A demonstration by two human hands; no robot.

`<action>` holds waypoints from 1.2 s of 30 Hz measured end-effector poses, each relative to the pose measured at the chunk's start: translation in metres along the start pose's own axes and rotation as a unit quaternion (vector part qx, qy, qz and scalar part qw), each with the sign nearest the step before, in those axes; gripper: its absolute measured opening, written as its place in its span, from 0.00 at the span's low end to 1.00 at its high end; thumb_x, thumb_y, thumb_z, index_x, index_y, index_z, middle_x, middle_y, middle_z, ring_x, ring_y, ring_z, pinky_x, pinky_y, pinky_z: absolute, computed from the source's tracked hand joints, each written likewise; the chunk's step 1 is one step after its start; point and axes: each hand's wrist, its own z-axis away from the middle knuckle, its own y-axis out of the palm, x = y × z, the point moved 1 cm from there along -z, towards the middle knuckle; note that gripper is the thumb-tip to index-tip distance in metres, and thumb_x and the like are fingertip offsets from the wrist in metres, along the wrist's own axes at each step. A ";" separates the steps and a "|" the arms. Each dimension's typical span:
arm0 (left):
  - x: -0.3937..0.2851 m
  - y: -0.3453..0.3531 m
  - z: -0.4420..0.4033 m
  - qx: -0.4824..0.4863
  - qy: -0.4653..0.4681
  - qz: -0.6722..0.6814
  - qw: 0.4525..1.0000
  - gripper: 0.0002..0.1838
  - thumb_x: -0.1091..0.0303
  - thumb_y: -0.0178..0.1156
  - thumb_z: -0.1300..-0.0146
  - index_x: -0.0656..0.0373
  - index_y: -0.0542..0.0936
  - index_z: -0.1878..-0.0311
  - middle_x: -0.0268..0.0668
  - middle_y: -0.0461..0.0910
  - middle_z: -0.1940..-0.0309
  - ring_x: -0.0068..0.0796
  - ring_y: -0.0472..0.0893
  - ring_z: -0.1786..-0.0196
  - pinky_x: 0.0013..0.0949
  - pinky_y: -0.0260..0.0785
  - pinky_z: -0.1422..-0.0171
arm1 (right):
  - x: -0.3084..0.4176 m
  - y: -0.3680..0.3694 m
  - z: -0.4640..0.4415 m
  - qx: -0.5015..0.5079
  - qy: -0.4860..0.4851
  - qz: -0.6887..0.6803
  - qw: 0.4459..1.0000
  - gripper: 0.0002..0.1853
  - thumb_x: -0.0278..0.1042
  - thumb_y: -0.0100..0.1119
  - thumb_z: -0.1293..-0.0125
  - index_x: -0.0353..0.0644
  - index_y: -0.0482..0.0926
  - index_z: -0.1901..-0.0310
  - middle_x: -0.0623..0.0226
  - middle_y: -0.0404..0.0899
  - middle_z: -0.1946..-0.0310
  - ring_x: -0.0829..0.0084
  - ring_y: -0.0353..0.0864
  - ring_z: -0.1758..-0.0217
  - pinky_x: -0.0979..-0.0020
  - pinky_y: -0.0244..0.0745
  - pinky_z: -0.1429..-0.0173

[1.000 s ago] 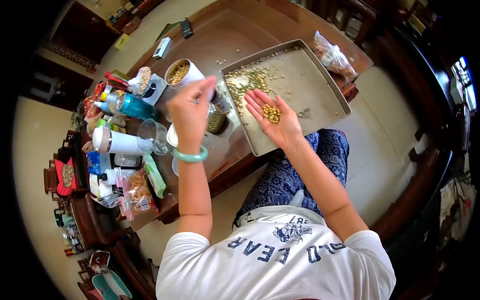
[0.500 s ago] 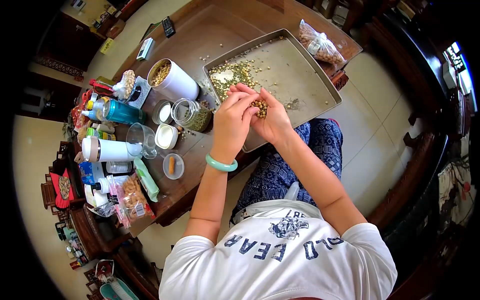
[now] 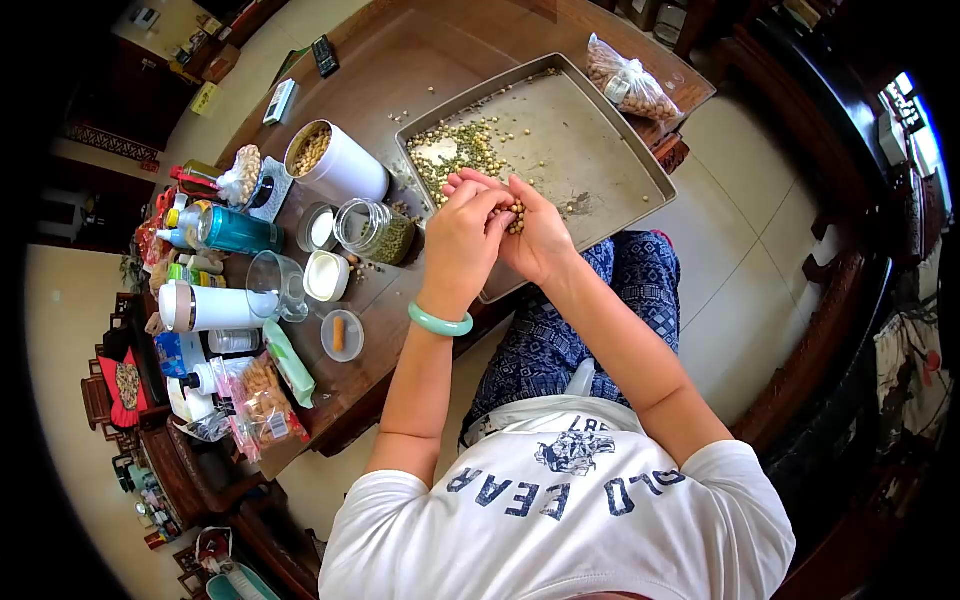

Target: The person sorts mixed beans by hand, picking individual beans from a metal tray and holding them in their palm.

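Note:
My right hand [image 3: 541, 232] is cupped over the near left part of the metal tray [image 3: 640, 205], holding a small heap of round yellowish beans [image 3: 516, 218]. Against it, fingertips at the heap, is my left hand [image 3: 466, 232], with a green bangle on its wrist; its fingers are bent together, and what they pinch is hidden. More yellow beans mixed with small green ones [image 3: 470, 142] lie in the tray's left part. Left of the hands are a white canister of beans [image 3: 345, 170] and a glass jar of green beans [image 3: 392, 240], lying tilted.
A bag of nuts [image 3: 632, 85] lies beyond the tray's right corner. On the left stand a white tumbler [image 3: 215, 306], a blue bottle [image 3: 238, 230], a clear cup [image 3: 272, 282], a small white container [image 3: 326, 276] and a snack bag [image 3: 262, 400]. A remote [image 3: 325, 57] lies farther back.
My left hand has come from near the canister to the beans in my right hand. In the last half second both hands stayed together while the view shifted slightly.

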 end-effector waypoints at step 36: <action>0.102 -0.161 -0.054 -0.212 -0.015 -0.183 0.960 0.11 0.65 0.62 0.34 0.62 0.86 0.57 0.41 0.86 0.61 0.30 0.84 0.62 0.30 0.73 0.53 | 0.005 0.006 0.002 -0.031 -0.045 -0.068 0.996 0.26 0.35 0.27 0.21 0.13 0.58 0.38 0.35 0.64 0.36 0.47 0.66 0.31 0.61 0.65 0.24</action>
